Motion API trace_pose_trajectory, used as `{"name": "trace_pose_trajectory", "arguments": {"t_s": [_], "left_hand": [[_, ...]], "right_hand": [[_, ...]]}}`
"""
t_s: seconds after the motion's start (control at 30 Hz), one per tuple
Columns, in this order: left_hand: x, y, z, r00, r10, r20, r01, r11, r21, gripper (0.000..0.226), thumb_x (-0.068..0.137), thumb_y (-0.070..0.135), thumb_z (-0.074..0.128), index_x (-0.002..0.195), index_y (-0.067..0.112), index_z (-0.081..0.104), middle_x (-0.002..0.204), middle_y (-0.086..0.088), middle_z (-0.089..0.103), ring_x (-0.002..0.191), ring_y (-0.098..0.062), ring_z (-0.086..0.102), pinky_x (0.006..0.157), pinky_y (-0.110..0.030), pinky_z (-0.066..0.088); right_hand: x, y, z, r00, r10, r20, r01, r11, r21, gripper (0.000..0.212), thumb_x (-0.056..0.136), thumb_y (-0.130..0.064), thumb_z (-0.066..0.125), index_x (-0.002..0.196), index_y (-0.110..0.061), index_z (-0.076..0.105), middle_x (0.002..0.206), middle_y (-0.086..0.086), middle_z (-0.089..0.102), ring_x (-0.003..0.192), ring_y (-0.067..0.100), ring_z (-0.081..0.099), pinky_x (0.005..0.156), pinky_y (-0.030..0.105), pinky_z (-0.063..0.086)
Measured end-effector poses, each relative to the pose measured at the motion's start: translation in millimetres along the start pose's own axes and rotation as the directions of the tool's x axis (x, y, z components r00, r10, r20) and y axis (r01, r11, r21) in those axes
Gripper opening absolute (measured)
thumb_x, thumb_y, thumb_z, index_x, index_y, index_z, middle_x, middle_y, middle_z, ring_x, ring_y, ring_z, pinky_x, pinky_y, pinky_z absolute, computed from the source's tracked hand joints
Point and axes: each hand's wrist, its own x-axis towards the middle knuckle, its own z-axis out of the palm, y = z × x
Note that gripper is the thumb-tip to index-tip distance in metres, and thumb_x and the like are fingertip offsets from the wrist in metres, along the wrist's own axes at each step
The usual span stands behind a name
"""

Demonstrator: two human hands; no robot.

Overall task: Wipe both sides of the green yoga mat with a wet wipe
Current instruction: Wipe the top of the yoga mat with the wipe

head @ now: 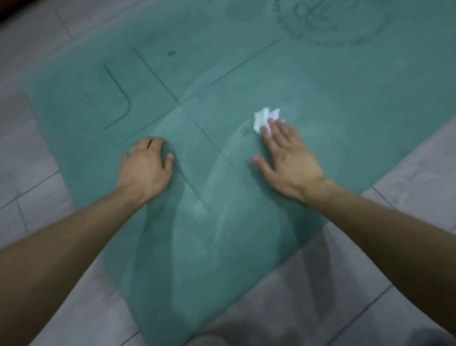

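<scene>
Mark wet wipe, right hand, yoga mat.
Crumpled white wet wipe (264, 116), head view, exposed bunched part.
Right hand (288, 159), head view, back of hand.
Green yoga mat (329, 88), head view, bare surface.

Mat (241, 76): green sheet of rubber-like look, matt finish, fine even texture. Thin lines and a round emblem are scored into the surface. Pale, faintly shiny streaks cross the near part. Wipe (264, 116): white, thin, soft and crumpled; whether paper or cloth cannot be told. Floor (16, 167): grey tiles, matt, faint stone-like mottling, narrow dark joints.
</scene>
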Motion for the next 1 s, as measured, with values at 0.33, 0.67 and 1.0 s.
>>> {"name": "trace_pose_trajectory", "arguments": {"t_s": [0.33,0.67,1.0], "left_hand": [[-18.1,60.9,0.4,0.968,0.24,0.073,-0.242,0.97,0.025,0.04,0.102,0.033,0.052,0.138,0.017,0.06,0.138,-0.009,0.06,0.128,-0.036,0.056,0.108,-0.051,0.047],[-53.8,143.4,9.4,0.885,0.438,0.158,-0.449,0.893,0.038,0.088,0.075,0.081,0.06,0.144,0.028,0.052,0.144,0.002,0.053,0.132,-0.026,0.052,0.111,-0.047,0.046],[-62.9,206.7,17.8,0.855,0.394,0.338,-0.464,0.871,0.16,0.135,0.044,0.063,0.097,0.159,0.037,0.032,0.159,-0.002,0.032,0.148,-0.025,0.031,0.121,-0.043,0.03]], "right_hand": [[-40.2,85.6,-24.6,0.998,-0.056,0.041,0.06,0.993,-0.1,0.068,0.109,-0.056,0.015,0.167,-0.022,0.023,0.174,0.008,0.021,0.162,0.022,0.014,0.132,0.04,0.003],[-131.7,66.0,-16.4,0.672,-0.704,0.232,0.721,0.693,0.013,0.072,0.111,-0.056,0.03,0.168,-0.014,0.02,0.176,0.006,0.011,0.163,0.02,0.001,0.132,0.045,0.007],[-136.6,116.5,-14.3,0.964,-0.253,0.084,0.25,0.967,0.041,0.084,0.108,-0.065,0.018,0.168,-0.008,0.01,0.176,0.013,0.002,0.163,0.024,-0.004,0.131,0.049,0.011]]}}
